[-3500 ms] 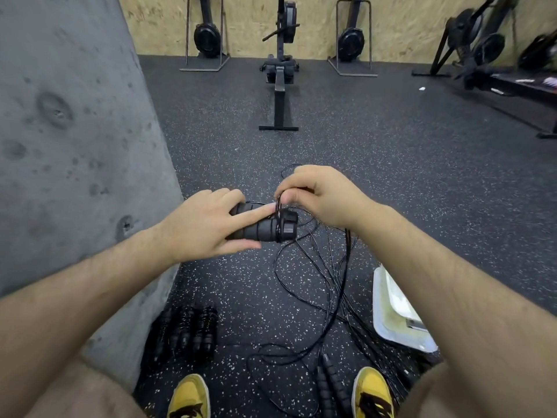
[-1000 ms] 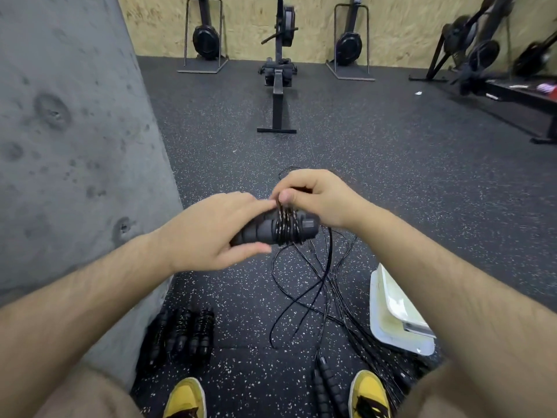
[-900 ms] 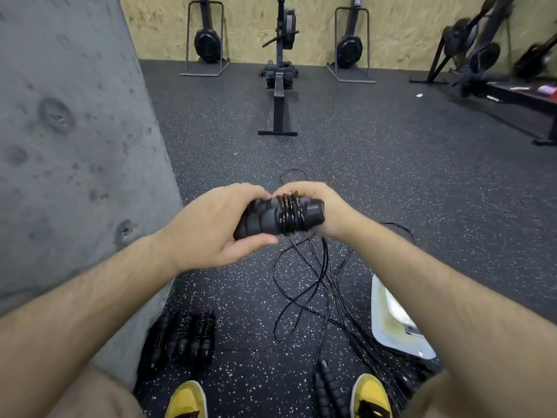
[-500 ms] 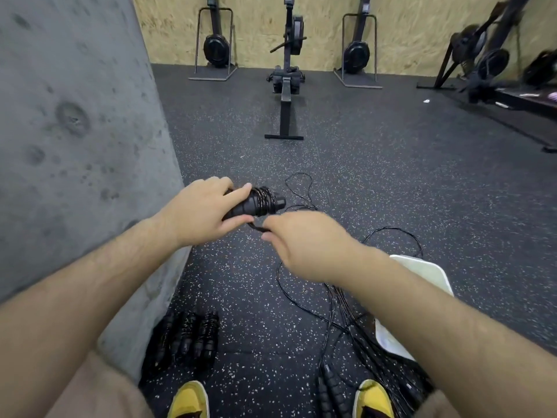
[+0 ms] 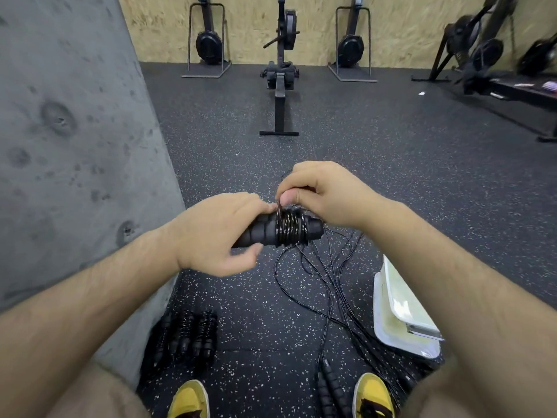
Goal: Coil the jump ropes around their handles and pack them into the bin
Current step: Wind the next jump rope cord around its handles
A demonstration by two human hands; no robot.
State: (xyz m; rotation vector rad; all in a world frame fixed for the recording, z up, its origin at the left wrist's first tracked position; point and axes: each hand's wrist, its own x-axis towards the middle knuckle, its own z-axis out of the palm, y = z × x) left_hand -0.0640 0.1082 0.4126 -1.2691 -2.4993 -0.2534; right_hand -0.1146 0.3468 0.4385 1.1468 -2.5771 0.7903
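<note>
The left hand (image 5: 217,233) wraps its fingers (image 5: 241,260) round the ribbed black foam handles (image 5: 260,232). Their long axis runs left to right, rising slightly toward the right hand (image 5: 328,194), whose fingertips pinch thin glossy rope (image 5: 290,229) just above its coils. Below the fingers, slack rope trails onto the speckled rubber floor (image 5: 391,164) beside a white plastic bin (image 5: 401,309) — pitted concrete wall (image 5: 75,146) to the left.

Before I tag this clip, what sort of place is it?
Most likely a gym: rowing machines stand along the far wall, the floor is speckled black rubber, and a jump rope is held, partly coiled round its handles.
</note>
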